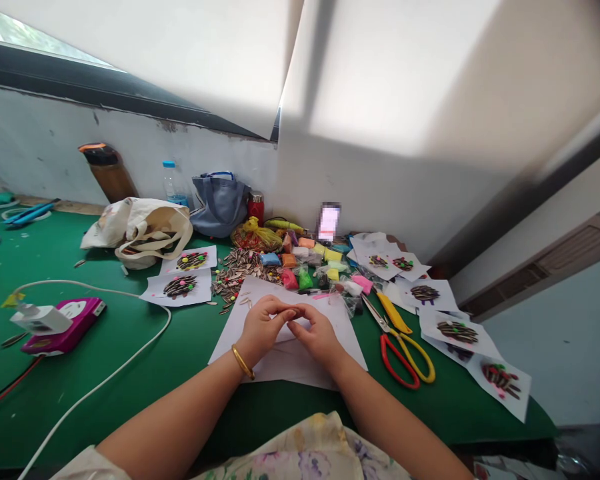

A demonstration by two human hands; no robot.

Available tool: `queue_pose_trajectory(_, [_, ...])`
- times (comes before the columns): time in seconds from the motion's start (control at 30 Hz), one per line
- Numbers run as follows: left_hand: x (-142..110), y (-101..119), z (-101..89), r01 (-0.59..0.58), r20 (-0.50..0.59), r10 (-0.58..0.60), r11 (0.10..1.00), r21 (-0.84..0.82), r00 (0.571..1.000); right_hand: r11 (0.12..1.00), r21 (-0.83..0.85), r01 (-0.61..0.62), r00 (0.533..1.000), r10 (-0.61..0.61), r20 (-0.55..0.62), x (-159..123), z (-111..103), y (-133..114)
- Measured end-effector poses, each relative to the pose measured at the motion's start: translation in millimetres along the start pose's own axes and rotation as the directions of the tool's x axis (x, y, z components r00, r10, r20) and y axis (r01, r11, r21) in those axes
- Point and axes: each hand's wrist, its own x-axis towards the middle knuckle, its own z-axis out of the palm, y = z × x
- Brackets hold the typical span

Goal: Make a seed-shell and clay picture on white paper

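My left hand (264, 328), with a gold bangle at its wrist, meets my right hand (319, 335) over white paper (290, 367). The fingertips of both hands are pinched together; whatever is between them is hidden or too small to name. A few loose seeds lie on the paper just beyond my left hand. Past the sheet's upper left edge spreads a pile of striped sunflower seeds (243, 268). Beyond my hands are small packs of coloured modelling clay, among them a pink-red one (289, 279), a green one (305, 278) and an orange one (289, 261).
Red-and-yellow scissors (400, 347) and a yellow utility knife (394, 312) lie to the right. Seed-decorated papers (460, 331) flank both sides. At left are a purple power strip (67, 333) and white cable (125, 363). Bags, bottles and a lit phone (329, 222) line the wall.
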Motion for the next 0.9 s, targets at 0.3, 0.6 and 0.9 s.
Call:
queue_pose_trajectory(0.3, [-4.3,-3.4,3.6,-0.041,0.040,0.039,0.997,0.057,0.998,0.999,-0.011,-0.030,1.000,0.030,-0.007,2.4,-6.0,5.7])
queue_pose_trajectory(0.6, [-2.0,-2.4,1.8,-0.010,-0.036,0.012,0.999,0.038,0.999,0.999,-0.016,-0.035,0.999,0.035,-0.010,1.1,-1.6,7.4])
queue_pose_trajectory(0.9, [-1.1,-1.6,0.3,-0.064,0.005,0.064,0.991,0.114,0.998,0.991,-0.131,0.013,0.999,-0.018,-0.040,0.1,-2.6,2.5])
